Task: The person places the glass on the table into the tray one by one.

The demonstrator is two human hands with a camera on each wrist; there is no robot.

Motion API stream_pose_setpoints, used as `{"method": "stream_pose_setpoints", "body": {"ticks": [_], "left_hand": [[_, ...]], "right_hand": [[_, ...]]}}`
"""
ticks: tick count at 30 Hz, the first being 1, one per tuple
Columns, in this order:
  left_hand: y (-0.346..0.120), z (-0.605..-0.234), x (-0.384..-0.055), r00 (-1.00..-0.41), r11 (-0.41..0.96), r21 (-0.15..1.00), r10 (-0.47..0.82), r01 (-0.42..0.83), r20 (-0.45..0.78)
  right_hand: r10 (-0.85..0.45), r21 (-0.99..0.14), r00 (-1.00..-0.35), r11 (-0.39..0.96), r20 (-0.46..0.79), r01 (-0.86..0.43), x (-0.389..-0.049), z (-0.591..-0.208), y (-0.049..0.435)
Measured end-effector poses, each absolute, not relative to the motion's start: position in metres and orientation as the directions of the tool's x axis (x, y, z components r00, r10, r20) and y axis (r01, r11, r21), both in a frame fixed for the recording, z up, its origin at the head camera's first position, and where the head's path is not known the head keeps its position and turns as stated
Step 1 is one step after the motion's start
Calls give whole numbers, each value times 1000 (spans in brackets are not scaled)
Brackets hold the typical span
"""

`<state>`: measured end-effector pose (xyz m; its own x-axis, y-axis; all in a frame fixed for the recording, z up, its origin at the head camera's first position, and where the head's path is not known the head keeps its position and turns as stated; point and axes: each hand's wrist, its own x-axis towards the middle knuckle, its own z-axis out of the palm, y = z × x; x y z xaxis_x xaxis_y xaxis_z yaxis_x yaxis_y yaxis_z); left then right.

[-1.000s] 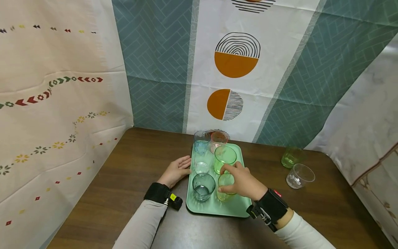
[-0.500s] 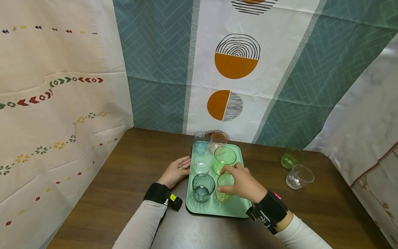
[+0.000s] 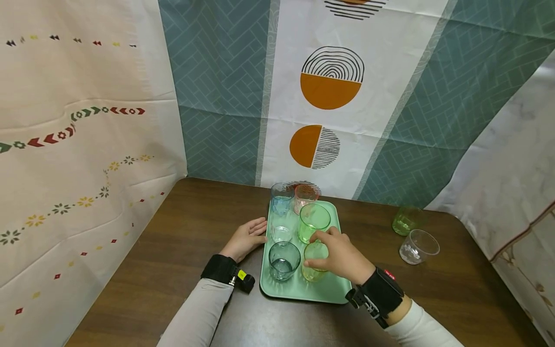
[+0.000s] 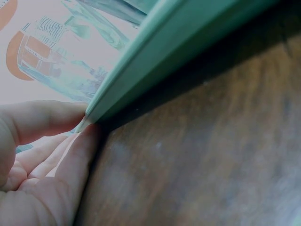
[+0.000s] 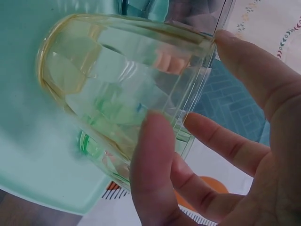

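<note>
A mint-green tray (image 3: 334, 293) lies on the table and carries several drinking glasses. At its left edge my left hand (image 3: 245, 239) pinches the tray's rim between thumb and finger, as the left wrist view shows. My right hand (image 3: 343, 256) holds a yellowish glass (image 5: 117, 70) near its rim, thumb on one side and fingers on the other. That glass stands at the tray's near right. Beside it is a dark grey-blue glass (image 3: 284, 270). Behind them stand a green glass (image 3: 314, 219), a clear glass (image 3: 281, 233), a blue glass (image 3: 282, 202) and a pink glass (image 3: 305, 196).
On the brown wooden table (image 3: 195, 217), to the right of the tray, stand another green glass (image 3: 405, 221) and a clear glass (image 3: 414, 249). A patterned curtain (image 3: 221, 96) hangs along the back edge, with more cloth at both sides.
</note>
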<state>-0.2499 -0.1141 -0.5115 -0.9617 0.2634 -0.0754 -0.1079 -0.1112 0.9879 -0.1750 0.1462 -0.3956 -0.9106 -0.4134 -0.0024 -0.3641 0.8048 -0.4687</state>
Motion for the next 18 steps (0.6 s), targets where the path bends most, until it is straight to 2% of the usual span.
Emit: {"method": "stream_pose_setpoints", "body": {"ticks": [10,18], "left_hand": [[-114,-512,-250,-961,-116,988,266,-107,-73],[-115,-511,-250,-961,-107,989,268,-106,-74]], "right_hand": [[-388,-467,-922,814,9,-347,-178,-385,157],[-337,-429,-941,847,26,-315,-189,-377,194]]}}
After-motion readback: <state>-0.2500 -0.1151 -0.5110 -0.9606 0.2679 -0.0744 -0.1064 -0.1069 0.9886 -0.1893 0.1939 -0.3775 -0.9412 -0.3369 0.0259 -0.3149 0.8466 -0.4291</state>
